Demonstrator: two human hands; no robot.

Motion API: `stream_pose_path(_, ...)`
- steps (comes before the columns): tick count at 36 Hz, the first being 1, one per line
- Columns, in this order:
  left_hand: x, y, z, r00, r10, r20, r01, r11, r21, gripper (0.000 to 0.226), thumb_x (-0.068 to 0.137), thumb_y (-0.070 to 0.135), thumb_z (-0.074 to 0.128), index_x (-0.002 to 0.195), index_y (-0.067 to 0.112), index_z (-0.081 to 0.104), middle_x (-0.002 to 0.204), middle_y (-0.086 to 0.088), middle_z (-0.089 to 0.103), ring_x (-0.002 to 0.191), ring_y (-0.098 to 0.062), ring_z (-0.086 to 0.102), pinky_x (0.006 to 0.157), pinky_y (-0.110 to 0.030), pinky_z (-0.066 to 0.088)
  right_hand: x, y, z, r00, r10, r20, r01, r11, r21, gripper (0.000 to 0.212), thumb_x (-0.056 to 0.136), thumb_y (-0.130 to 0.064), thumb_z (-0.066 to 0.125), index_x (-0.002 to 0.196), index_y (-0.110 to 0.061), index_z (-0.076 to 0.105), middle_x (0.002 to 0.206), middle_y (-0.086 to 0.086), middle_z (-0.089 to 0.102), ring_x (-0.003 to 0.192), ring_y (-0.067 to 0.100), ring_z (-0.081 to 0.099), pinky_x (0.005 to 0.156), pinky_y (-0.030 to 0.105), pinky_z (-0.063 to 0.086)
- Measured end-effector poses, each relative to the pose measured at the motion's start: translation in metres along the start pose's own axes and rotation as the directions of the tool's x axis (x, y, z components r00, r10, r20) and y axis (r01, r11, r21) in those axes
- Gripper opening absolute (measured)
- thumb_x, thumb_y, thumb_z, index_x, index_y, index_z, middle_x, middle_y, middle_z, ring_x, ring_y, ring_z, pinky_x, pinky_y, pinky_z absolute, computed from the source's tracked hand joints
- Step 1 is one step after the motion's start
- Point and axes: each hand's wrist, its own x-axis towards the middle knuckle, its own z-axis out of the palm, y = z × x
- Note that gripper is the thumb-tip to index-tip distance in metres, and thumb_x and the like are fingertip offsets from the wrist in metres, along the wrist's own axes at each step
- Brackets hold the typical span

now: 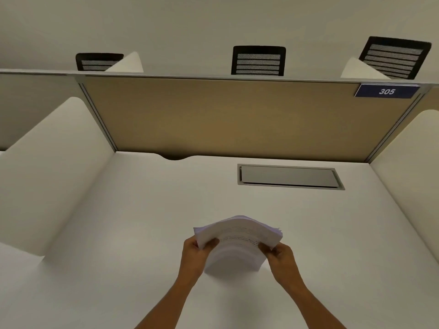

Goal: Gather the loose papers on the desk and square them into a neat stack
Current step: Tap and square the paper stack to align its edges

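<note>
- A stack of papers [238, 243] is being held upright between the two hands, its lower edge appearing to rest on the white desk [142, 233]
- The stack's left edge is being pinched by the left hand [194, 256], thumb on the near face and fingers closed behind it
- The right edge is being gripped in the same way by the right hand [280, 256], closed on the sheets
- Between the two grips the sheets are being bowed upward, and the top edges are looking slightly fanned and uneven
- Beyond the grips, a grey cable hatch [289, 177] is being shown set flush in the desk, before a tan partition [225, 119]
- A blue plate reading 305 [386, 91] is being shown at the partition's upper right corner
</note>
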Motion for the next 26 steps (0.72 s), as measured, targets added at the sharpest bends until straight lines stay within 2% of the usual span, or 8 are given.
stream_pose_path(3, -0.002, -0.005, 0.0, 1.0, -0.024, 0.0, 0.024, 0.999, 0.021, 0.005, 0.077, 0.028, 0.074, 0.074, 0.025, 0.076, 0.064, -0.001, 0.073, 0.058, -0.009, 0.066, 0.055, -0.02, 0.053, 0.002, 0.001, 0.003, 1.0, 0.007, -0.006, -0.007, 1.0, -0.01, 0.026, 0.097, -0.015, 0.061, 0.08, -0.028, 0.075, 0.079, -0.003, 0.077, 0.073, 0.014, 0.071, 0.063, 0.016, 0.055)
stream_pose_path(6, 0.001, -0.003, -0.002, 1.0, -0.019, -0.008, 0.019, 1.0, 0.011, 0.01, 0.083, 0.02, 0.076, 0.076, 0.028, 0.078, 0.075, -0.003, 0.078, 0.066, -0.013, 0.073, 0.062, -0.025, 0.059, 0.003, -0.003, 0.004, 1.0, 0.004, -0.009, -0.004, 1.0, -0.004, 0.027, 0.098, -0.015, 0.06, 0.083, -0.032, 0.075, 0.08, -0.002, 0.077, 0.073, 0.011, 0.072, 0.063, 0.016, 0.056)
stream_pose_path(11, 0.004, 0.001, -0.008, 0.999, 0.033, -0.016, -0.033, 0.999, -0.01, 0.021, 0.084, 0.011, 0.077, 0.083, 0.032, 0.078, 0.081, 0.005, 0.08, 0.073, -0.013, 0.075, 0.064, -0.025, 0.063, 0.002, -0.006, 0.003, 1.0, -0.011, -0.012, 0.011, 0.999, 0.04, 0.025, 0.097, -0.016, 0.061, 0.087, -0.033, 0.075, 0.083, -0.009, 0.078, 0.078, 0.007, 0.072, 0.064, 0.013, 0.055)
stream_pose_path(15, -0.001, -0.007, -0.008, 1.0, -0.004, 0.002, 0.004, 0.999, 0.038, 0.023, 0.086, 0.011, 0.074, 0.078, 0.032, 0.079, 0.08, 0.001, 0.079, 0.072, -0.014, 0.075, 0.06, -0.022, 0.059, 0.0, 0.005, 0.008, 0.999, 0.033, 0.04, -0.033, 0.999, 0.009, 0.025, 0.099, -0.013, 0.058, 0.093, -0.032, 0.073, 0.087, -0.017, 0.077, 0.084, 0.002, 0.072, 0.066, 0.012, 0.055)
stream_pose_path(18, -0.005, -0.014, -0.005, 1.0, -0.025, 0.007, 0.025, 0.999, 0.041, 0.024, 0.087, 0.009, 0.072, 0.082, 0.032, 0.079, 0.083, 0.004, 0.08, 0.077, -0.012, 0.075, 0.059, -0.018, 0.057, 0.0, 0.01, 0.012, 0.996, 0.058, 0.069, -0.058, 0.998, -0.002, 0.027, 0.1, -0.012, 0.057, 0.094, -0.034, 0.071, 0.087, -0.022, 0.077, 0.085, -0.001, 0.071, 0.065, 0.01, 0.055)
stream_pose_path(22, -0.006, -0.014, -0.004, 1.0, -0.02, -0.011, 0.021, 0.999, 0.032, 0.023, 0.087, 0.01, 0.073, 0.087, 0.033, 0.075, 0.083, 0.013, 0.079, 0.078, -0.006, 0.074, 0.059, -0.015, 0.057, 0.0, 0.008, 0.011, 0.998, 0.04, 0.042, -0.04, 0.999, -0.001, 0.027, 0.1, -0.015, 0.056, 0.093, -0.036, 0.071, 0.088, -0.023, 0.076, 0.084, -0.001, 0.071, 0.065, 0.009, 0.054)
stream_pose_path(26, -0.006, -0.011, -0.004, 1.0, 0.018, -0.017, -0.018, 1.0, 0.015, 0.027, 0.086, 0.007, 0.074, 0.088, 0.034, 0.075, 0.085, 0.012, 0.079, 0.079, -0.008, 0.074, 0.062, -0.017, 0.059, 0.0, 0.005, 0.008, 1.0, 0.009, 0.02, -0.01, 1.0, 0.02, 0.026, 0.101, -0.017, 0.055, 0.095, -0.037, 0.072, 0.09, -0.019, 0.077, 0.085, 0.002, 0.071, 0.066, 0.012, 0.056)
